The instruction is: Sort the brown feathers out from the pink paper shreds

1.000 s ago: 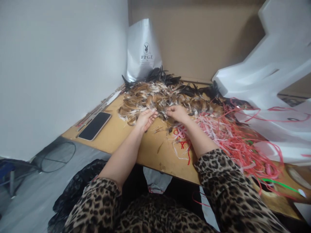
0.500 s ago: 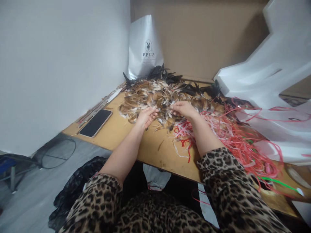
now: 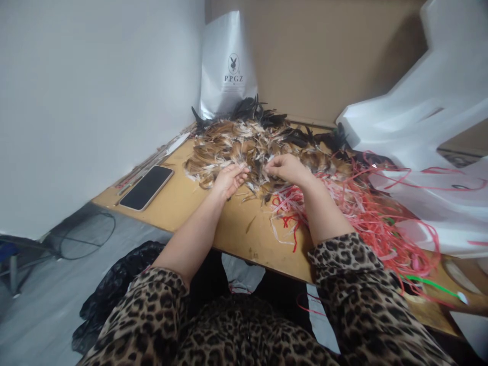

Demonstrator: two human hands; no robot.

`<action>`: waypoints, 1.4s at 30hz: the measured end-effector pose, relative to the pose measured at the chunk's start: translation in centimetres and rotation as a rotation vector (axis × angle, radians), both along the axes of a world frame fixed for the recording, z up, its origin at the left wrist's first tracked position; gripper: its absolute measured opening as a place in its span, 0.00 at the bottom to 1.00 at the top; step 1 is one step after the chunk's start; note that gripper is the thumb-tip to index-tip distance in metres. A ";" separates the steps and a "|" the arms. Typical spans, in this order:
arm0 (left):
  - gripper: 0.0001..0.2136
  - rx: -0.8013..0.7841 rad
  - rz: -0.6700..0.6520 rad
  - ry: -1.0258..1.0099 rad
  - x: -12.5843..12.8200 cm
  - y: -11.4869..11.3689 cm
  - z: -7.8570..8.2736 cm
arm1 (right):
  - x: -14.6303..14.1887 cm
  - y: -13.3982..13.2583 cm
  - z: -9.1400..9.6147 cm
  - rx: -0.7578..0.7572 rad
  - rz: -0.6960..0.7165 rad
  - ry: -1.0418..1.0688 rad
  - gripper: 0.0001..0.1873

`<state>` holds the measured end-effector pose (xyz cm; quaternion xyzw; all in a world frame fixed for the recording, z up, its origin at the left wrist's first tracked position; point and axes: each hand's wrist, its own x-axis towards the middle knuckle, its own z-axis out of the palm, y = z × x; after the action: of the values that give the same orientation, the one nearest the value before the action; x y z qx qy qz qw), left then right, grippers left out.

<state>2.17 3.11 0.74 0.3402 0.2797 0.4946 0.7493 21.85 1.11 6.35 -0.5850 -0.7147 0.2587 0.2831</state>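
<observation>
A loose pile of brown and white feathers (image 3: 217, 142) spreads over the wooden table, with black feathers (image 3: 251, 109) along its back. At the pile's front edge, my left hand (image 3: 232, 179) is closed in a pinch on what looks like a pale feather at the fingertips. My right hand (image 3: 285, 169) faces it a short gap away, thumb and fingers pressed together. Whatever sits in that right pinch is too small to make out against the feathers. Beneath and beside my right forearm lies a tangle of red, pink and white ribbon strips (image 3: 354, 203).
A phone (image 3: 147, 188) lies at the table's left, by thin sticks (image 3: 152, 157) along the wall. Behind the feathers stands a white printed bag (image 3: 229, 66). White plastic sheeting (image 3: 400, 117) rises at right. A black plastic bag (image 3: 118, 290) is below the table's left edge.
My right hand's fingers have drawn in a little more, and both hands stay over the front of the feathers. The whole view has shifted slightly.
</observation>
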 end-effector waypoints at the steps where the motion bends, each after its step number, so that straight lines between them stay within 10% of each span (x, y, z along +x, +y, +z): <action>1: 0.04 -0.003 0.005 0.004 0.0 0.0 0.0 | -0.1 -0.1 0.1 -0.015 0.019 -0.073 0.09; 12: 0.03 -0.010 0.005 -0.014 -0.1 0.2 -0.2 | -3.5 -1.9 0.2 0.037 -0.055 -0.730 0.07; 23: 0.05 0.008 -0.042 0.110 0.4 -0.4 -0.1 | -2.6 -0.8 0.1 -0.199 -0.011 0.517 0.16; 42: 0.03 0.005 -0.081 0.105 1.0 -0.5 -0.5 | -4.7 0.3 -3.4 -0.255 -0.065 0.865 0.20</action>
<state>3.19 2.56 0.26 0.3786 0.3032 0.4462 0.7521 17.15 1.44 2.91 -0.4754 -0.4741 0.5564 0.4895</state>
